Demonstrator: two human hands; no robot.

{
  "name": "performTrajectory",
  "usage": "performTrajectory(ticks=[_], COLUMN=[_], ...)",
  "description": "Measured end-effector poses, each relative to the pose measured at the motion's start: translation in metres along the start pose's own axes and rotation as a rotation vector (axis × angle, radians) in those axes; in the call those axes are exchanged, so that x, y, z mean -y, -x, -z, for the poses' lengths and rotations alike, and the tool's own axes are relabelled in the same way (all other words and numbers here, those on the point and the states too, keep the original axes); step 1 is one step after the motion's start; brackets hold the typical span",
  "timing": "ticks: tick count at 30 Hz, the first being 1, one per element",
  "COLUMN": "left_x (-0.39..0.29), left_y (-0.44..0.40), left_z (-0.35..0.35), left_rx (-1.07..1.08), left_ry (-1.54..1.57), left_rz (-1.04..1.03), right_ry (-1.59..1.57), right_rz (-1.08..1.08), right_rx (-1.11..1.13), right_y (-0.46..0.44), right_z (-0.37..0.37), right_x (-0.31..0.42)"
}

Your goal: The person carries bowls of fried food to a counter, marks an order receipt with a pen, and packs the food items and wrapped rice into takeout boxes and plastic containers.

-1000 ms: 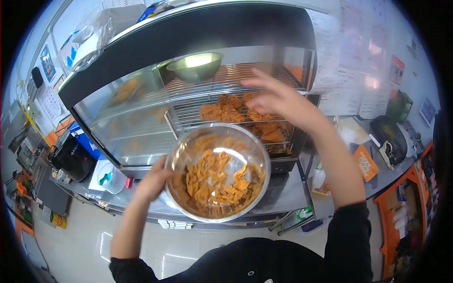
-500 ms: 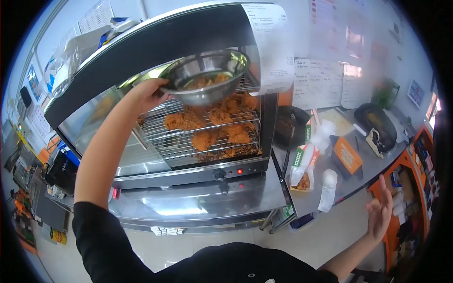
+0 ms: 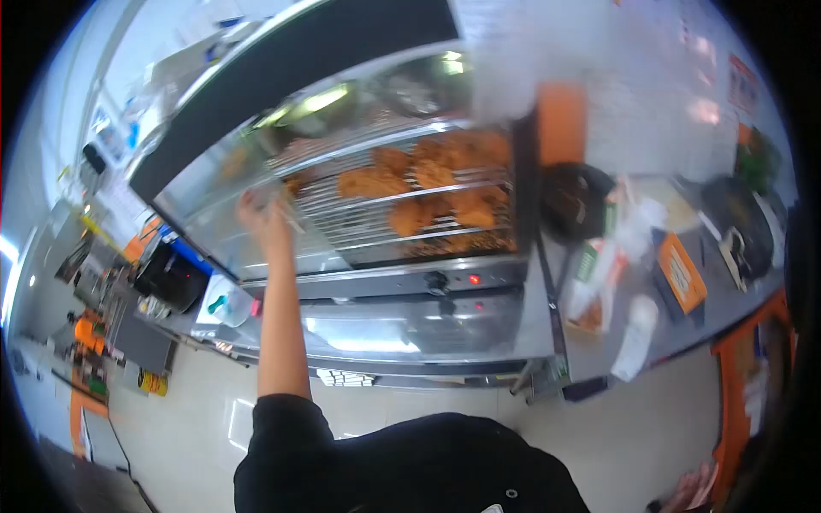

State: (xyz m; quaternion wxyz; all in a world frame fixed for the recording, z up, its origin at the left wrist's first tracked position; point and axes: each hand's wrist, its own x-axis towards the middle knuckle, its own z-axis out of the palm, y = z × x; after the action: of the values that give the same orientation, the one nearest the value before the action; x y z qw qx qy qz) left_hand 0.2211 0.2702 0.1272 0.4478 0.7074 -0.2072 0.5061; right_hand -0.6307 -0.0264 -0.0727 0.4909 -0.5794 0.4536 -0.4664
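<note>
My left hand (image 3: 263, 214) is at the handle edge of the warming cabinet's sliding glass door (image 3: 214, 209); motion blur hides how its fingers lie. Several pieces of fried chicken (image 3: 372, 182) lie on the wire racks (image 3: 333, 205) right of the door. A metal bowl (image 3: 419, 90) stands on the cabinet's upper level, beside another bowl (image 3: 321, 111). Low at the right edge of the view is my right hand (image 3: 691, 489), away from the cabinet, partly cut off and blurred.
The steel counter (image 3: 496, 333) runs below the cabinet. To the right are a black pan (image 3: 575, 201), wrapped food packages (image 3: 599, 282), a paper roll (image 3: 637, 338) and an orange-faced box (image 3: 682, 274). A black appliance (image 3: 171, 278) and a clear container (image 3: 233, 303) stand at the left.
The bowl has gone from my left hand onto the cabinet's upper level. My left hand has moved down and left to the door's edge. My right hand has dropped away from the cabinet.
</note>
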Motion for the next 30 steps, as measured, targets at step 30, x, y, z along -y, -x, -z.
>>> performTrajectory(ticks=[30], left_x=[-0.230], left_y=[0.214], left_z=[-0.115], left_rx=[0.480], left_ry=[0.849], left_rz=[0.265], right_ry=[0.252], right_rz=[-0.425], right_rx=[0.055], right_y=[-0.264], right_z=[-0.269], right_x=[-0.088])
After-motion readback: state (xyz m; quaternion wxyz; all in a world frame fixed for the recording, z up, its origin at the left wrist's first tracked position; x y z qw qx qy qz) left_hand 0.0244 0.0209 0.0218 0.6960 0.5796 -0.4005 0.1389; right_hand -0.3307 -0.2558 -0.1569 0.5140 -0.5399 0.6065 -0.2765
